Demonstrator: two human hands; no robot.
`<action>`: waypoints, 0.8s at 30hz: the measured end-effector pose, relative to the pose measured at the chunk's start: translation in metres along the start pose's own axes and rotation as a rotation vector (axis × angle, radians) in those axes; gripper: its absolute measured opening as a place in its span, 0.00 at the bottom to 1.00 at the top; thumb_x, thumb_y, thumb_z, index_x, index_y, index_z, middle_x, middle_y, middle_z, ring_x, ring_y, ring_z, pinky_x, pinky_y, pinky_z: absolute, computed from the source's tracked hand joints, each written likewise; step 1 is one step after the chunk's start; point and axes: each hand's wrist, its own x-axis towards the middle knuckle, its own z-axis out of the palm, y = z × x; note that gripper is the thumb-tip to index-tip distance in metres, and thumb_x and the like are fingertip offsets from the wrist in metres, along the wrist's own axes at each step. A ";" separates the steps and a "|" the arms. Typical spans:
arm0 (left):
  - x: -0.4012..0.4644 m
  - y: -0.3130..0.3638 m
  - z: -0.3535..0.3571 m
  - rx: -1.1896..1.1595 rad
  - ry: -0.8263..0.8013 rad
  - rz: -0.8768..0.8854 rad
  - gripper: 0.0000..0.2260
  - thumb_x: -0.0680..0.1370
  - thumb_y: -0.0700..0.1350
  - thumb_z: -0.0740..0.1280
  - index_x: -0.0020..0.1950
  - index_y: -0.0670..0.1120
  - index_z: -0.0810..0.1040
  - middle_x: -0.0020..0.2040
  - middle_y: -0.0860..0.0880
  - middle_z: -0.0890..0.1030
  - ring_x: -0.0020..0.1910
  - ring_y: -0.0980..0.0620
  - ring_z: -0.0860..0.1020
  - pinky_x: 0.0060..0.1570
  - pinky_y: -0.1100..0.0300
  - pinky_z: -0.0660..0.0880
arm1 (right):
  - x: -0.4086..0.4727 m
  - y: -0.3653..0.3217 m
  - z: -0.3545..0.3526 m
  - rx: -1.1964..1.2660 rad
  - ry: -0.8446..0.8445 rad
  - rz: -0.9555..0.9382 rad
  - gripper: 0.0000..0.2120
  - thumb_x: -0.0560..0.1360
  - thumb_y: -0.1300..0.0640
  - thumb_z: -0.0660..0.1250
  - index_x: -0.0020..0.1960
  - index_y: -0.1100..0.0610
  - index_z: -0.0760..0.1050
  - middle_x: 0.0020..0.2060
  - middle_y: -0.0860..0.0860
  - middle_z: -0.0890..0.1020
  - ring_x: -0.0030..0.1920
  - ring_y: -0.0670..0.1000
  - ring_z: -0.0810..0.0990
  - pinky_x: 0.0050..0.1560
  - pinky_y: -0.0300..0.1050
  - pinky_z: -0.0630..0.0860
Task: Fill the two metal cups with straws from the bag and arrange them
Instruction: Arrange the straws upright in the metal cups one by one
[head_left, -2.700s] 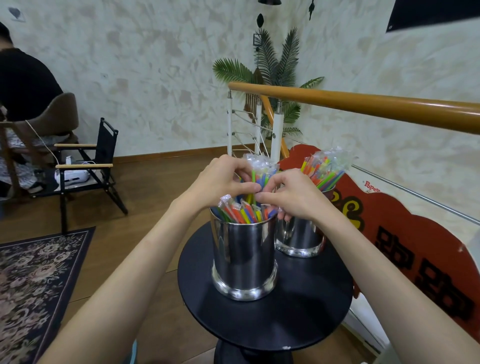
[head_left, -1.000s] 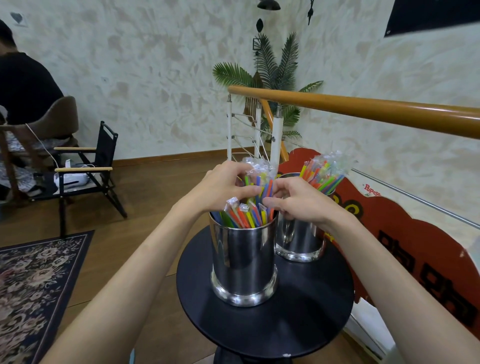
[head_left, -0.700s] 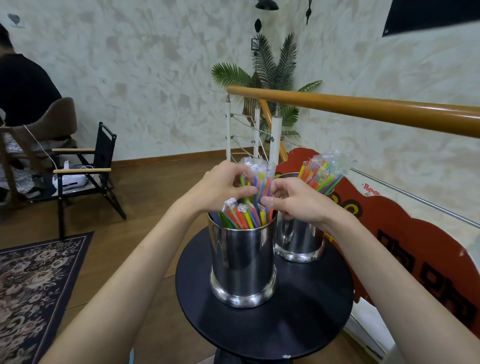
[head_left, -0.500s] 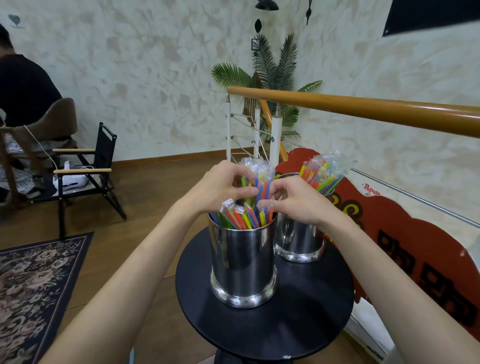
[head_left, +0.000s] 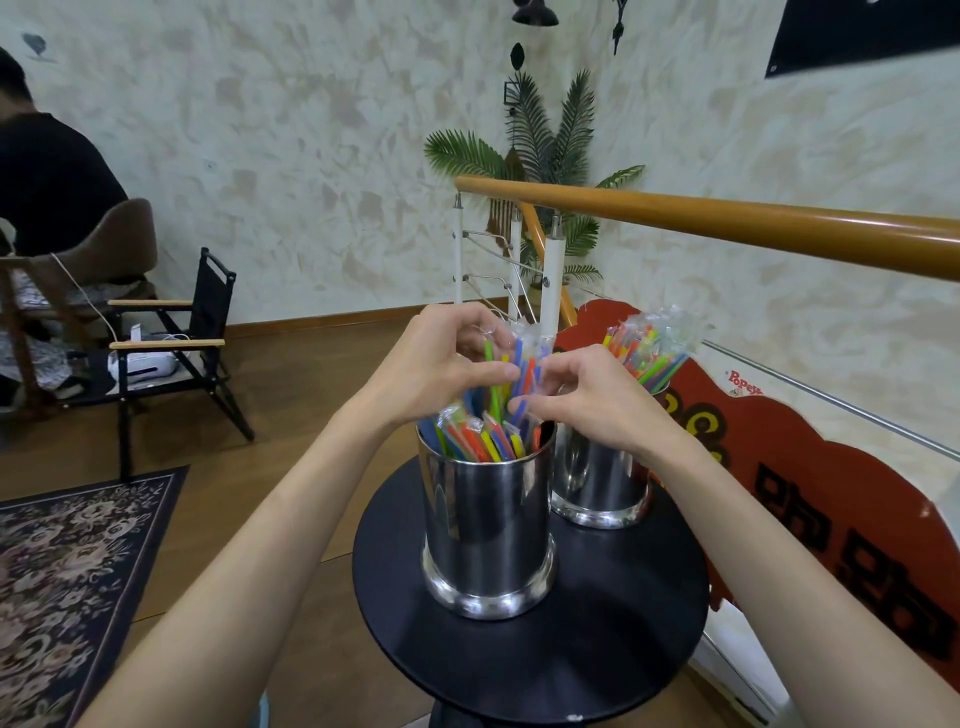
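Observation:
Two shiny metal cups stand on a small round black table (head_left: 597, 660). The near cup (head_left: 485, 525) holds several colourful wrapped straws (head_left: 480, 441), some upright and some leaning. Above its rim, my left hand (head_left: 441, 364) and my right hand (head_left: 582, 400) both pinch the upright straws from either side, fingers curled round them. The far cup (head_left: 597, 486) sits behind and to the right, partly hidden by my right wrist, with a bundle of straws (head_left: 649, 353) fanning out of its top.
A wooden handrail (head_left: 727, 223) on white posts crosses behind the table. A red signboard (head_left: 831, 499) leans at the right. On the left are a patterned rug (head_left: 67, 577), a folding chair (head_left: 171, 343) and a seated person (head_left: 47, 171). A potted palm (head_left: 540, 150) stands by the wall.
Both hands have stayed at the near cup's straws, shifting their fingers slightly. The upright straws now stand a little higher between my fingers.

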 end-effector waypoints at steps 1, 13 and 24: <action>0.000 0.002 0.000 -0.024 0.009 -0.007 0.10 0.72 0.40 0.78 0.50 0.41 0.81 0.42 0.51 0.84 0.40 0.54 0.83 0.41 0.66 0.77 | 0.000 -0.001 0.001 0.000 -0.004 -0.001 0.09 0.73 0.51 0.78 0.42 0.57 0.84 0.36 0.53 0.84 0.37 0.50 0.80 0.48 0.54 0.76; -0.004 0.006 -0.014 0.427 -0.075 -0.016 0.10 0.75 0.40 0.71 0.47 0.56 0.81 0.44 0.60 0.83 0.48 0.58 0.80 0.55 0.48 0.77 | 0.007 -0.017 -0.016 0.014 0.076 -0.018 0.10 0.79 0.51 0.71 0.47 0.58 0.82 0.36 0.55 0.85 0.31 0.51 0.81 0.36 0.40 0.77; -0.002 0.012 0.007 0.503 -0.162 -0.081 0.19 0.73 0.68 0.67 0.42 0.53 0.80 0.34 0.51 0.80 0.36 0.59 0.74 0.45 0.53 0.66 | 0.017 -0.046 -0.023 0.103 0.159 -0.178 0.07 0.83 0.56 0.65 0.52 0.60 0.77 0.37 0.53 0.78 0.33 0.49 0.80 0.37 0.46 0.80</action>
